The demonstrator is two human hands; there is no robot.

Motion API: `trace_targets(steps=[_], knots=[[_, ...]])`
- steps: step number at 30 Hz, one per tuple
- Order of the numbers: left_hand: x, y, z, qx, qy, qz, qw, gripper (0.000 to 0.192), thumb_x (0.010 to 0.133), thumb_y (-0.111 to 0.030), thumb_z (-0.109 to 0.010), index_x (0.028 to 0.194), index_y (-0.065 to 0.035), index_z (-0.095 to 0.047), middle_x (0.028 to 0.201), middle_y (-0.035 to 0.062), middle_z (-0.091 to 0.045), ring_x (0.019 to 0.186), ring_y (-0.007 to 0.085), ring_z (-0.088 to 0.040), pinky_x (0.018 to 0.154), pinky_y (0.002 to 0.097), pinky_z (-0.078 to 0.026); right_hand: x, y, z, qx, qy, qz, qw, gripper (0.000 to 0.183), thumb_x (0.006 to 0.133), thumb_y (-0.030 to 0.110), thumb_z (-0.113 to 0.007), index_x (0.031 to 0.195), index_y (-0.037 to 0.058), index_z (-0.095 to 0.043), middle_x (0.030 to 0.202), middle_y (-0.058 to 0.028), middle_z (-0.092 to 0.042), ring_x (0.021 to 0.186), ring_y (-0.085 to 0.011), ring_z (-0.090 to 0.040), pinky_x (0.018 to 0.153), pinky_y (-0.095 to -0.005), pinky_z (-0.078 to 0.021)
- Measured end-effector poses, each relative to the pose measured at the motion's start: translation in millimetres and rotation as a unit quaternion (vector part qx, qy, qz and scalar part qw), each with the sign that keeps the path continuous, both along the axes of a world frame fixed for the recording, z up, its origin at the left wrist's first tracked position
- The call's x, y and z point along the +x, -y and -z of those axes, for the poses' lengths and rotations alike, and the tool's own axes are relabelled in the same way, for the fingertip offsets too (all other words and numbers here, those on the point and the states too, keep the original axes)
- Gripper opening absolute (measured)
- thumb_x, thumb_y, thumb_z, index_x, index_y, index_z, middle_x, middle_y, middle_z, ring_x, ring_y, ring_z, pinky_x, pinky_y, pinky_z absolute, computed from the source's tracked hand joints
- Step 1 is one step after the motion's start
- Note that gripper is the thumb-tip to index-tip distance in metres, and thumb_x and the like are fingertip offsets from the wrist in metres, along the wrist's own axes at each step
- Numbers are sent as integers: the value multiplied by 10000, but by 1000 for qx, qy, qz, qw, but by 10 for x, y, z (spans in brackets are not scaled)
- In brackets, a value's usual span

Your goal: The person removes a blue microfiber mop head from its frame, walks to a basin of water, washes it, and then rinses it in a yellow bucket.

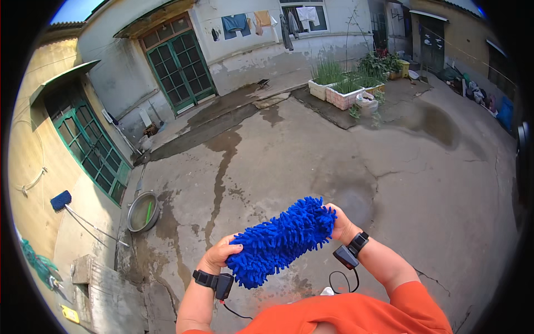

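Observation:
A blue chenille mop head or cover (281, 242) is stretched out between my two hands, above the concrete yard floor. Its left end is in my left hand (223, 251), with the thumb on top of the strands. The right, higher end is gripped by my right hand (340, 223), whose fingers are partly hidden behind the strands. Both wrists wear black straps with small boxes and cables.
A metal basin (143, 211) of water with a green object stands at left. Nearby, a blue-headed mop (61, 200) leans on the wall. Further off are planter boxes (342, 98), green doors (181, 69) and hanging laundry (235, 23). Wet patches mark the cracked floor.

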State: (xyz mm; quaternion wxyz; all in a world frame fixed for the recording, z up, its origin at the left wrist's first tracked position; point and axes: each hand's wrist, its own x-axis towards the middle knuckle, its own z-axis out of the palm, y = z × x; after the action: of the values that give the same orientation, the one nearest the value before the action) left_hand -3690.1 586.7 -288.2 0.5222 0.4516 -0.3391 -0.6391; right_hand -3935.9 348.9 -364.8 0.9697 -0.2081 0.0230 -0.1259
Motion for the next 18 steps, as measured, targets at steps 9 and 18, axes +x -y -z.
trace_targets(steps=[9, 18], knots=[[661, 1344, -356, -87, -23, -26, 996, 817, 677, -161, -736, 1341, 10, -291, 1275, 146, -461, 1164, 240, -469, 977, 370, -378, 1768, 943, 651, -33, -348, -151, 925, 413, 917, 368, -418, 1176, 51, -470, 1259, -159, -461, 1116, -290, -478, 922, -504, -402], [2443, 3547, -106, 46, 133, 20, 990, 791, 716, -126, -694, 1354, -28, -238, 1185, 112, -478, 1031, 172, -508, 866, 326, -456, 3043, 1938, -121, -124, -145, -115, 975, 660, 866, 615, -325, 1370, 195, -255, 1392, -104, -283, 1259, -284, -312, 995, -564, -267]])
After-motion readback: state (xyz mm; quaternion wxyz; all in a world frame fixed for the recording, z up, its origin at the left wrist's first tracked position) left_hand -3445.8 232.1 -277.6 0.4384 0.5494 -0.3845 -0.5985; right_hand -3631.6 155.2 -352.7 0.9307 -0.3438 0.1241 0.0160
